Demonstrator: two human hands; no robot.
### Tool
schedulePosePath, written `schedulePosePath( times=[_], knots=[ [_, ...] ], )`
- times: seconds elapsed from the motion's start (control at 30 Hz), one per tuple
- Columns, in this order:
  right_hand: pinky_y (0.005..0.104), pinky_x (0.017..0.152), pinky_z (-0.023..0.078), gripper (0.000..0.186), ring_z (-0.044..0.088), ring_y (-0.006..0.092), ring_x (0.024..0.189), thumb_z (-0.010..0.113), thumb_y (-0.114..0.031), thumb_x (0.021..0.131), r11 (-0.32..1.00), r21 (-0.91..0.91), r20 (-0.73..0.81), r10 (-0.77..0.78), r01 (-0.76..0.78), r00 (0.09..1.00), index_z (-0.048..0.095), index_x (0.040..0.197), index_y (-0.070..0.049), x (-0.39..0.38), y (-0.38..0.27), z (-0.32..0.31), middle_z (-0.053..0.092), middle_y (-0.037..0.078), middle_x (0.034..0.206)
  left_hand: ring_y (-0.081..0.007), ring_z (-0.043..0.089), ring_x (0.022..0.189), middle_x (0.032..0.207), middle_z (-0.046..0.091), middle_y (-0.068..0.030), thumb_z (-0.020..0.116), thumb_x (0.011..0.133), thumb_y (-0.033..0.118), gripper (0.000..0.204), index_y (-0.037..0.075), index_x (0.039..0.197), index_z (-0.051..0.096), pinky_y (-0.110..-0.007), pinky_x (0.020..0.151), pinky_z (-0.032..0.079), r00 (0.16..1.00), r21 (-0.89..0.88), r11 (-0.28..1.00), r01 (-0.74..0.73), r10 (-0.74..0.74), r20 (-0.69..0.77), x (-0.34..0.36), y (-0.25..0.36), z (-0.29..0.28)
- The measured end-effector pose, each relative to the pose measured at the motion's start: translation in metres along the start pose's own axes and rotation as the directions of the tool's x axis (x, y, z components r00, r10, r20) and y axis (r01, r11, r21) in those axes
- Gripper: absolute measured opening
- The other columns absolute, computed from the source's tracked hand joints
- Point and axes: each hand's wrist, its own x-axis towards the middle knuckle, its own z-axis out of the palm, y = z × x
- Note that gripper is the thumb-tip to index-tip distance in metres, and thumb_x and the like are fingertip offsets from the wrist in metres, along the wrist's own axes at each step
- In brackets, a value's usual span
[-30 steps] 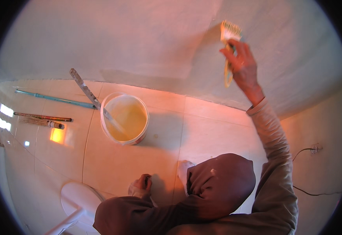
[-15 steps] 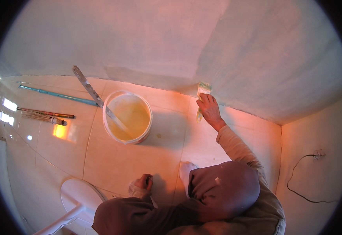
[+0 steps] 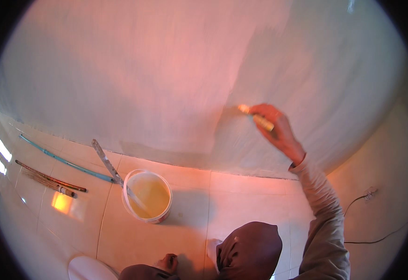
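Observation:
My right hand [image 3: 281, 133] is wrapped round the handle of a paintbrush [image 3: 263, 123], its bristle end at the pale wall [image 3: 166, 84]. The brush meets the wall near the border between a pinkish lighter area and a darker grey area [image 3: 264, 65]. Down by my knee, my left hand [image 3: 169, 262] has its fingers curled closed; anything inside them is hidden. A white bucket [image 3: 163, 218] of yellowish liquid [image 3: 156, 196] stands on the floor, left of my legs. A long flat stick [image 3: 105, 158] leans in the bucket, its lower end in the liquid.
On the tiled floor [image 3: 138, 240] to the left lie a blue pole [image 3: 68, 161], a reddish-brown stick [image 3: 49, 177] and a bristly broom-like tool [image 3: 49, 185]. A round white disc [image 3: 89, 269] sits at the lower left. A dark cable [image 3: 369, 241] runs at the right.
My right hand has carried the paintbrush from the wall's foot up and to the right, turning it from upright to sideways. The view has tilted up, showing more wall.

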Motion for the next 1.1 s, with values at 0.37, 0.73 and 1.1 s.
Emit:
schedulePosePath(
  times=[0.37, 0.73, 1.1],
  knots=[
    [0.0277, 0.084, 0.056, 0.024, 0.070, 0.0189, 0.099, 0.070, -0.003, 0.094, 0.873, -0.458, -0.286, -0.325, 0.169, 0.901, 0.072, 0.117, -0.008, 0.146, -0.019, -0.141, 0.071, 0.006, 0.119, -0.0266, 0.072, 0.073, 0.080, 0.072, -0.0118, 0.068, 0.095, 0.030, 0.026, 0.014, 0.115, 0.062, -0.041, 0.068, 0.057, 0.991, -0.173, 0.977, -0.126, 0.117, -0.063, 0.011, -0.063, 0.037],
    [0.0367, 0.081, 0.060, 0.035, 0.069, 0.0248, 0.102, 0.075, -0.002, 0.080, 0.841, -0.507, -0.064, -0.256, 0.189, 0.965, 0.072, 0.112, -0.015, 0.098, -0.010, -0.071, 0.073, 0.003, 0.110, -0.0222, 0.072, 0.069, 0.077, 0.072, -0.0117, 0.066, 0.096, 0.027, 0.026, 0.008, 0.113, 0.061, -0.037, 0.067, 0.058, 0.989, -0.284, 0.950, -0.128, 0.102, -0.106, 0.009, -0.049, 0.040],
    [0.0326, 0.081, 0.056, 0.016, 0.069, 0.0200, 0.088, 0.075, -0.011, 0.091, 0.998, -0.046, -0.210, -0.040, 0.031, 0.977, 0.072, 0.104, -0.001, 0.215, -0.017, -0.175, 0.074, 0.010, 0.097, -0.0160, 0.065, 0.062, 0.072, 0.067, -0.0080, 0.066, 0.097, 0.017, 0.027, 0.006, 0.119, 0.055, -0.033, 0.062, 0.054, 0.979, -0.323, 0.925, -0.199, 0.205, -0.015, 0.033, -0.147, 0.095]
  ],
)
